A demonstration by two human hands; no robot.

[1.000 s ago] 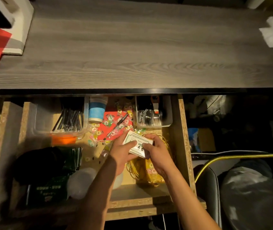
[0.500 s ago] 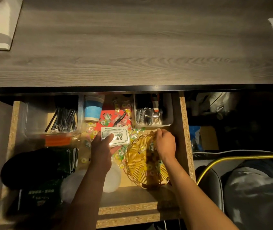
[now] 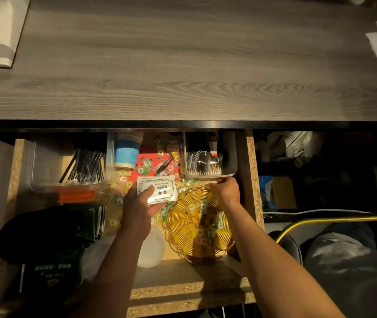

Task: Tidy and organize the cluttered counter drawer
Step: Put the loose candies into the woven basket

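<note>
1. Chipboard drawer (image 3: 249, 157) stands pulled out under the grey wood-grain counter (image 3: 182, 65); its front edge is nearest me, with a pale round lid (image 3: 152, 249) just behind it.
2. Yellow wire basket (image 3: 196, 226) sits near the drawer's right wall, a few wrapped candies (image 3: 123, 180) in it, many more loose on the drawer floor.
3. Change: a second ago both hands gripped the white card packet (image 3: 156, 189). Now only the left hand (image 3: 137, 210) holds it, thumb pinched on top, fingers beneath.
4. Right hand (image 3: 225, 191) has moved to the basket's far rim, beside the grey cutlery tray (image 3: 210, 161); fingers curl downward, but whether they grip the rim I cannot tell.
5. Judgement: the freed hand suggests repositioning the basket or tray.
6. Writing: packet shows a green border and digits, probably "9.9", upside down; smaller print illegible.
7. Farthest: blue-banded paper cup (image 3: 126, 152), clear bin of dark sticks (image 3: 84, 166).
</note>
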